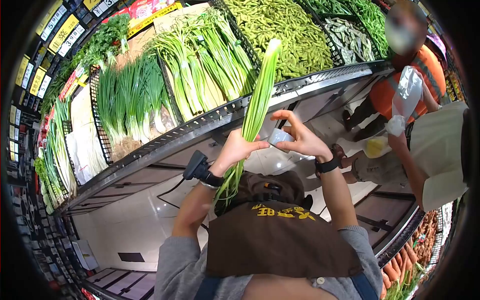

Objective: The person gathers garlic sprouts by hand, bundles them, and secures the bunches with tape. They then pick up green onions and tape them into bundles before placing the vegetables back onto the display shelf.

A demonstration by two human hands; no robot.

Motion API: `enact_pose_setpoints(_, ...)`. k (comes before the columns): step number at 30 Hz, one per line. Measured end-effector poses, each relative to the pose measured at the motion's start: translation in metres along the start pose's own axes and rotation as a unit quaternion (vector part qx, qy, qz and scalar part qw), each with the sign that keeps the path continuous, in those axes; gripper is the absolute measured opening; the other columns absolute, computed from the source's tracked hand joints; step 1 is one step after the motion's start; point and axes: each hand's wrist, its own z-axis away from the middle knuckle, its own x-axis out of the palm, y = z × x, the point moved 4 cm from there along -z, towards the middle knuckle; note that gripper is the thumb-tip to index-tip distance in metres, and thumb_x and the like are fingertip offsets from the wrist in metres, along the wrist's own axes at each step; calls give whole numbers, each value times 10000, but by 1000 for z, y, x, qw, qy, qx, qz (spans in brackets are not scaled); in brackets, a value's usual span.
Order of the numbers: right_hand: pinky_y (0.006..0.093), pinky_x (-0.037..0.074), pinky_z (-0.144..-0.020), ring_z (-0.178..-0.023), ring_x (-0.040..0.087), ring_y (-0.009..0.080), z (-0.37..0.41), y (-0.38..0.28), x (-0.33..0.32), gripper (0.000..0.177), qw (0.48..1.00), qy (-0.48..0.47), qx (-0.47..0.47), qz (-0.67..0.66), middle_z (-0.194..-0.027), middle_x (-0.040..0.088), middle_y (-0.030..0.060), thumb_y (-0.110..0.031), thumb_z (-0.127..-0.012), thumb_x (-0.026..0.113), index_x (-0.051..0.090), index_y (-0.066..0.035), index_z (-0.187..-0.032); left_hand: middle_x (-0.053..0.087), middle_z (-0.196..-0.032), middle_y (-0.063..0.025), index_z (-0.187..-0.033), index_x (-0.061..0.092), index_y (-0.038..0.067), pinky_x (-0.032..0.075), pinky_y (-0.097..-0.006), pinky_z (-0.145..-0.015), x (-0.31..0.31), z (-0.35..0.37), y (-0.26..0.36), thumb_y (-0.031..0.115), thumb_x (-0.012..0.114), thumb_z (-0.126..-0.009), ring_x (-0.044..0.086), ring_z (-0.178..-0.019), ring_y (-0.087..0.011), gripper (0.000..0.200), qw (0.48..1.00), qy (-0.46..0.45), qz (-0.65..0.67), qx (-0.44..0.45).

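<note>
My left hand [237, 150] is wrapped round a long bundle of green stalks [260, 100], whose pale cut ends point up and away from me. The leafy ends hang down past my wrist. Just to the right, my right hand [302, 137] pinches a small roll of pale tape [281, 138] between thumb and fingers, close to the bundle. My left thumb points toward the roll; whether it touches is too small to tell. A dark device is strapped to my left wrist.
Beyond my hands runs a produce shelf with a metal edge [320, 85], holding garlic stalks [190, 75], green onions [132, 100] and green pods [280, 30]. At right stand a person in an orange vest [432, 75] and another in a light shirt [440, 150]. Carrots [400, 262] lie lower right.
</note>
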Motion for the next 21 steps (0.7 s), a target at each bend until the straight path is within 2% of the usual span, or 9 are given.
enact_pose_setpoints(4,221,414,-597,-747,475,80,0,6,13,647,998,34,5,50,-1174,371,42,-21,-740,700,307,-49,-1253,539,-615,-4,-846,574,-4,331,-195,-373,9,-6,0,199,817,-651,441,-425,-44,372,996,-19,91,-3)
enact_pose_setpoints(8,274,433,-669,-727,488,128,1,12,21,646,985,67,11,156,-1178,388,93,-61,-698,728,345,-23,-1217,539,-580,-1,-825,588,0,329,-196,-383,18,-7,-2,94,736,-731,446,-418,-51,198,993,-16,115,-11)
enact_pose_setpoints(10,288,438,-721,-781,518,154,6,21,19,547,980,89,-36,173,-1123,463,94,-123,-746,707,395,-21,-1183,528,-573,5,-782,593,12,321,-193,-376,17,-8,-3,72,691,-759,428,-409,-38,117,996,-7,85,-22)
enact_pose_setpoints(12,284,436,-753,-831,535,159,16,33,19,355,994,46,31,95,-1015,547,84,-177,-816,649,484,-11,-1083,547,-584,-17,-772,594,8,360,-217,-405,9,-11,-4,91,689,-755,467,-433,-69,128,998,-12,62,-12)
enact_pose_setpoints(13,269,430,-763,-835,538,136,23,38,19,210,991,45,118,52,-912,586,68,-198,-864,589,569,0,-930,566,-596,-39,-763,594,3,399,-241,-435,4,-14,-6,110,687,-751,505,-457,-100,142,999,-14,38,0)
enact_pose_setpoints(14,269,430,-763,-835,538,136,28,49,14,210,991,45,117,54,-912,586,68,-198,-864,589,569,0,-930,566,-596,-39,-763,594,3,399,-241,-435,0,-18,-9,110,687,-751,505,-457,-100,142,999,-14,38,1)
enact_pose_setpoints(16,254,420,-764,-834,537,116,32,69,3,190,989,109,52,82,-881,590,59,-185,-865,586,604,4,-855,626,-680,-175,-843,601,-3,485,-376,-560,-15,-20,0,202,673,-746,636,-622,-289,238,961,125,-222,106)
enact_pose_setpoints(17,249,412,-768,-837,527,104,33,76,1,167,983,161,80,-43,-826,586,39,-165,-857,592,638,-7,-823,625,-757,-235,-887,583,-18,488,-434,-685,-20,-19,1,240,657,-746,622,-784,-378,303,934,159,-317,49)
enact_pose_setpoints(21,271,414,-776,-854,527,140,-4,45,21,132,973,216,-51,65,-798,602,50,-142,-825,614,669,-24,-850,624,-735,-212,-871,545,-28,506,-439,-627,-7,-18,-11,161,620,-742,628,-696,-366,241,856,192,-476,58)
